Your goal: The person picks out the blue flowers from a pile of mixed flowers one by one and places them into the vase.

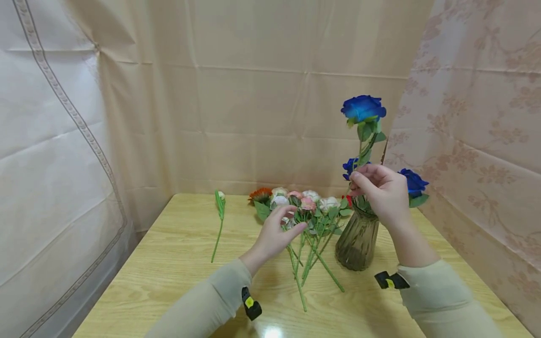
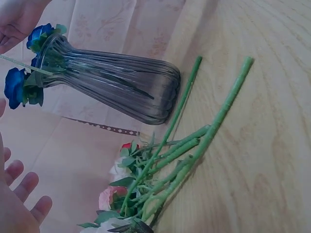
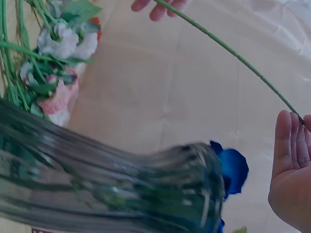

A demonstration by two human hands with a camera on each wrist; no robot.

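My right hand (image 1: 382,190) pinches the thin green stem of a blue rose (image 1: 363,109), holding it upright with the bloom high above the ribbed, see-through brown vase (image 1: 357,241). The lower stem (image 3: 233,52) slants away from the fingers; whether its end is inside the vase I cannot tell. Two more blue roses (image 1: 414,182) show at the vase's mouth. My left hand (image 1: 276,234) hovers over the pile of artificial flowers (image 1: 307,204), fingers spread and holding nothing. In the right wrist view its fingertips overlap the stem; contact is unclear.
The pile holds white, pink, orange and red blooms, their green stems (image 1: 304,277) pointing towards me. A single white bud on a stem (image 1: 219,225) lies apart at the left of the wooden table (image 1: 169,281). Cloth curtains (image 1: 253,94) hang behind and at both sides.
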